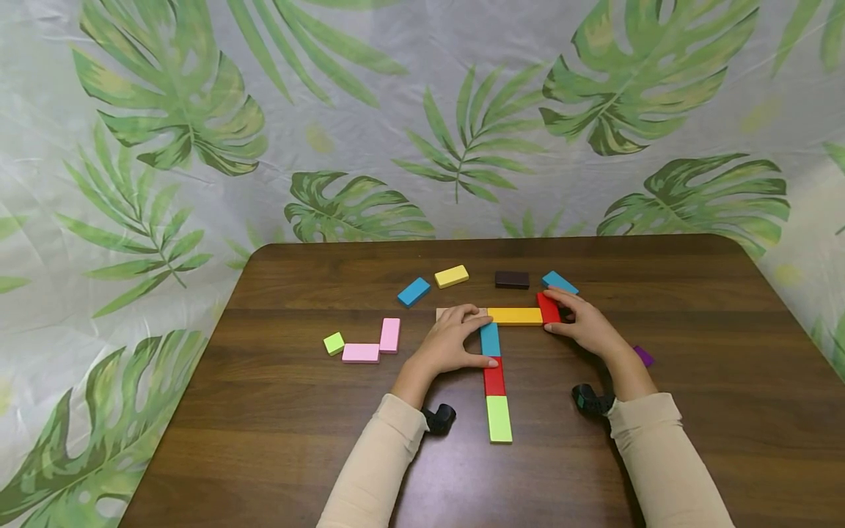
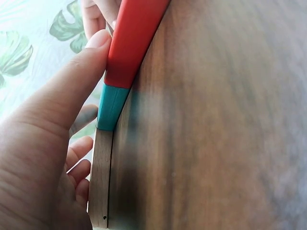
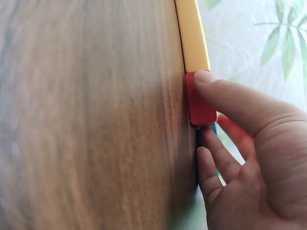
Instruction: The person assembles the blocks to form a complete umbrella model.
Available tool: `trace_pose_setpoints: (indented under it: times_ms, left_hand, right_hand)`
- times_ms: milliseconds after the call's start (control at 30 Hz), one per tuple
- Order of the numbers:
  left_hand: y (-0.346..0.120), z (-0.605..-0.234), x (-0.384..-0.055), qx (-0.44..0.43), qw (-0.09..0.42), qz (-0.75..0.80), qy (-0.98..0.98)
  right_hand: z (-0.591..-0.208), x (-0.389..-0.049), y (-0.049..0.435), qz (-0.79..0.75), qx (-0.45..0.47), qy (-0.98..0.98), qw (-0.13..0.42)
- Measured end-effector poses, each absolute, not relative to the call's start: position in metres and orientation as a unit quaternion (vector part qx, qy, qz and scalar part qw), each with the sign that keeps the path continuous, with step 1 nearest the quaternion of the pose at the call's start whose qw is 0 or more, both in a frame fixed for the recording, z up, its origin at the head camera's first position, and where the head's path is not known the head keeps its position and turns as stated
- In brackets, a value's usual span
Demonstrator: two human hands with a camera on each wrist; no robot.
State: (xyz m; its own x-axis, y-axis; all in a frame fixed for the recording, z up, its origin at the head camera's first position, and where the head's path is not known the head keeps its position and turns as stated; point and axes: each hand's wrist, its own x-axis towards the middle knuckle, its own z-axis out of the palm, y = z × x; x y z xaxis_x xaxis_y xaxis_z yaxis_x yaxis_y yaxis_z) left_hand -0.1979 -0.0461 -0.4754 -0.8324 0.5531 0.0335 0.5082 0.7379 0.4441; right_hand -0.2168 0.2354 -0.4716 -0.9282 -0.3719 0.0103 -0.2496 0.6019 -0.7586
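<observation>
Flat coloured blocks form a T on the table. Its stem has a teal block [image 1: 490,341], a red block [image 1: 494,381] and a lime green block [image 1: 499,420]. Its top bar has a plain wood block [image 2: 100,177], a yellow-orange block [image 1: 515,317] and a red end block [image 1: 547,308] set crosswise. My left hand [image 1: 449,343] spreads over the junction, thumb touching the stem's red block, the other fingers over the wood block. With thumb and fingers, my right hand [image 1: 589,328] pinches the red end block against the yellow-orange one.
Behind the bar lie a blue block [image 1: 414,292], a yellow block [image 1: 452,276], a dark brown block [image 1: 512,279] and another blue block [image 1: 560,282]. Two pink blocks [image 1: 361,353] and a small lime block [image 1: 334,344] lie left. A purple block [image 1: 643,356] shows beside my right wrist.
</observation>
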Motion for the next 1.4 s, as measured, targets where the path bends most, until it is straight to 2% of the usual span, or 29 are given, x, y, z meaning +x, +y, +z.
trace_pose_setpoints:
  times_ms: [333,633,933,1400]
  left_hand:
    - [-0.046,-0.476,-0.198,0.287,0.046,0.224,0.93]
    - [-0.046,-0.476,-0.198,0.285,0.051,0.225,0.93]
    - [-0.047,-0.474,-0.197,0.291,0.044,0.226,0.929]
    - [-0.046,-0.476,-0.198,0.29,0.045,0.224,0.929]
  right_hand:
    - [-0.474,-0.214,0.239,-0.438,-0.135,0.888,0.042]
    - [-0.47,-0.213,0.239,-0.473,-0.095,0.876,-0.03]
    - [-0.471,-0.219,0.24,-0.481,-0.071,0.87,-0.077]
    - [-0.48,-0.228,0.246,-0.469,-0.045,0.88,-0.067]
